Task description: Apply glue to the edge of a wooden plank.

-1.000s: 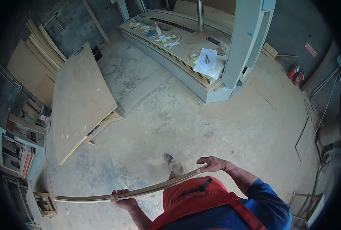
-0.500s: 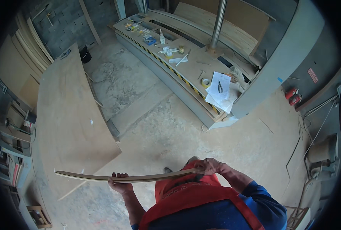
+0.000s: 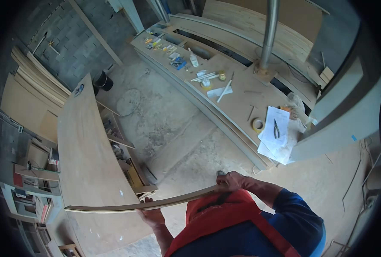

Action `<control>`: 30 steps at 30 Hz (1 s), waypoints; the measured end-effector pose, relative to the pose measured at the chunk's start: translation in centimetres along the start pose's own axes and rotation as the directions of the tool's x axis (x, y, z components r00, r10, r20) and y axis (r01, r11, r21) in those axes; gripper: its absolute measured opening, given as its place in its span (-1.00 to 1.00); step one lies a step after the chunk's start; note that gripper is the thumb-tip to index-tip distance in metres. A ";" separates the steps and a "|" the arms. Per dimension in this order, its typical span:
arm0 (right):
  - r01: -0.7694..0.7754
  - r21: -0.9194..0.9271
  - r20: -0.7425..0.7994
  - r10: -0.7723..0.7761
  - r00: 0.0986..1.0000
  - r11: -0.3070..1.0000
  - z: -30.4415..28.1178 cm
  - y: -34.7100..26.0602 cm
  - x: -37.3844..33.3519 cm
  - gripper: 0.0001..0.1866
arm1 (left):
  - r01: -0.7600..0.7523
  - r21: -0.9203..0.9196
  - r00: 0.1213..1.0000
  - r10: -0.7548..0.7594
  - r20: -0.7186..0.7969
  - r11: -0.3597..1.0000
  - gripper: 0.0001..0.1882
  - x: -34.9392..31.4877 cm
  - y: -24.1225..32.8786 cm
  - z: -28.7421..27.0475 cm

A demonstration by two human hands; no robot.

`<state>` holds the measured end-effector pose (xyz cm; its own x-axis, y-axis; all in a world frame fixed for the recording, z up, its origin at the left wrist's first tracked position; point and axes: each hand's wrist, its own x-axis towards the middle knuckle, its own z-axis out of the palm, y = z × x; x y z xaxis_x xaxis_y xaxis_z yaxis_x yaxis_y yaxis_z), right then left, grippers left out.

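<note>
Long pale wood strip (image 3: 177,200) is up in both hands, across the front of the red apron (image 3: 224,207), its left part reaching over the plywood surface (image 3: 83,145) in view. Can't tell if that end touches the ply or just hangs above it. Left hand (image 3: 152,213) cups it from below near mid-length, fingertips showing past the far edge; right hand (image 3: 230,181) is closed around the right end, thumb hidden. Handling, my guess: light for its length, fairly stiff but springy, dry and not slippery, edges could dent or splinter. Can't say whether the bow is real or lens. Grip spread looks right — one hand under the middle, one on the end — though the left overhang is long and would whip if turned fast. Obstacles: the plywood surface on the left, its open framing (image 3: 144,189) just beyond the left hand. Ahead, past bare floor (image 3: 177,128), the long surface (image 3: 239,98) carries papers (image 3: 280,116) with pliers (image 3: 276,129) on top, a tape roll (image 3: 257,130) beside them, a white bottle (image 3: 193,59) further along. Steel post (image 3: 269,38) and big grey upright (image 3: 349,111) limit swing there. Black bucket (image 3: 104,81) sits well off.
</note>
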<state>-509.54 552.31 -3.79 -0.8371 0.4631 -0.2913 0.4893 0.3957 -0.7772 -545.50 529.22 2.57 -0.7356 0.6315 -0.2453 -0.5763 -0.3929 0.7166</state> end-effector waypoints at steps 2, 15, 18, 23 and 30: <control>-0.059 -0.026 0.084 0.061 0.995 0.998 -5.6 -1.3 3.6 -0.41 | 0.008 0.040 1.000 -0.008 -0.002 0.999 -0.44 1.9 -0.3 1.6; 0.106 0.185 -0.328 -0.040 0.944 0.977 -15.3 10.3 24.7 -0.48 | -0.057 0.108 0.974 0.079 -0.212 0.993 -0.40 21.8 -6.7 6.3; -0.083 0.248 -0.523 0.205 0.827 0.965 -20.1 12.8 28.7 -0.61 | -0.092 0.109 0.949 0.121 -0.292 0.990 -0.35 25.9 -7.2 7.6; -0.541 0.190 -0.588 0.536 0.606 0.820 -30.5 27.4 36.9 -0.58 | -0.046 0.135 0.941 0.088 -0.327 0.990 -0.38 30.0 -5.5 10.1; -0.753 0.260 -0.744 0.622 0.242 0.604 -43.4 41.9 46.8 -0.15 | -0.093 0.148 0.836 0.158 -0.526 0.985 -0.46 33.3 -7.0 15.5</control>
<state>-517.59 624.96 -25.83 0.2841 0.9487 -0.1391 0.8625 -0.3162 -0.3952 -560.43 563.37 -0.47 -0.8932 0.1141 -0.4350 -0.4461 -0.3465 0.8252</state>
